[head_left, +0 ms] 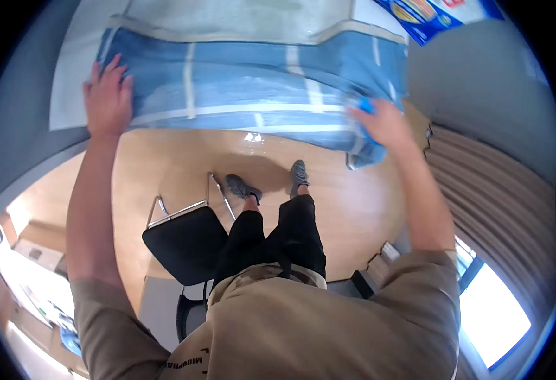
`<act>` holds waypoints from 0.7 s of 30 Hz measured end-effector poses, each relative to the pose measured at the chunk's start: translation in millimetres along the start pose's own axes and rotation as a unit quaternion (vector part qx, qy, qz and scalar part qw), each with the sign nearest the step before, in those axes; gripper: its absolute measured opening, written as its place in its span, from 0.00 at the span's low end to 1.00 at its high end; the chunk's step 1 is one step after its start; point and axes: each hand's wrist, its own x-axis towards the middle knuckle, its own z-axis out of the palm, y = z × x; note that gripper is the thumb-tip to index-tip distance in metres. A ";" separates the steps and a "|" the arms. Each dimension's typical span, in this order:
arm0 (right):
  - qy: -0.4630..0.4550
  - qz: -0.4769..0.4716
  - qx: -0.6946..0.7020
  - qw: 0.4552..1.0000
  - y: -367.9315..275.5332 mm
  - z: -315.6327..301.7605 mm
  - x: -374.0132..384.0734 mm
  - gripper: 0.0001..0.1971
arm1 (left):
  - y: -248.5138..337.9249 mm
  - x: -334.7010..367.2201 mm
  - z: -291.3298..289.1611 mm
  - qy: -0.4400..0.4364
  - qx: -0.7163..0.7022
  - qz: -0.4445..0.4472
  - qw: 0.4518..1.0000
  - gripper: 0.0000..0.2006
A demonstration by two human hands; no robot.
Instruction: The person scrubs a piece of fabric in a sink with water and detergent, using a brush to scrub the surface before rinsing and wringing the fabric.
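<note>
A blue cloth with white stripes lies across the white table, its near edge along the table's front and its right corner hanging over. My left hand rests on the cloth's left end, fingers spread and holding nothing. At the right end, my right hand is closed around a small bright blue object. Motion blur and the fingers hide what kind of object it is. Folds run through the cloth near this hand, and its far edge has a pale border.
A blue and yellow plastic packet lies at the far right. The white tabletop shows at the left. Below the table are a black chair with metal legs and my grey shoes on the wooden floor. A brown pleated curtain hangs at right.
</note>
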 end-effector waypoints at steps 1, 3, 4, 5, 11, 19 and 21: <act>-0.025 0.012 -0.004 1.000 20.2 -7.7 -0.4 0.24 | 8.9 4.5 -1.3 -0.009 0.002 0.005 1.000 0.20; -0.030 -0.024 0.040 0.998 -12.8 -14.3 -12.3 0.24 | 12.4 3.9 -5.4 -0.017 0.014 0.005 1.000 0.20; -0.012 -0.071 0.090 0.993 -66.9 -11.7 -17.3 0.24 | 11.7 2.6 -4.3 -0.010 0.009 0.003 1.000 0.19; -0.012 -0.150 0.106 0.983 -129.1 1.7 -17.5 0.24 | 7.0 1.2 -7.0 -0.005 0.007 0.003 1.000 0.18; -0.047 -0.148 0.116 0.981 -151.8 16.2 -10.3 0.23 | 6.3 -6.1 -10.8 -0.006 0.001 -0.014 1.000 0.19; -0.042 -0.240 0.100 0.965 -233.3 22.2 -25.7 0.23 | 9.6 -5.5 -10.9 -0.025 0.020 -0.018 0.999 0.19; -0.024 -0.222 0.095 0.970 -222.0 33.5 -21.1 0.24 | 8.8 4.2 -9.9 -0.012 0.006 -0.015 1.000 0.19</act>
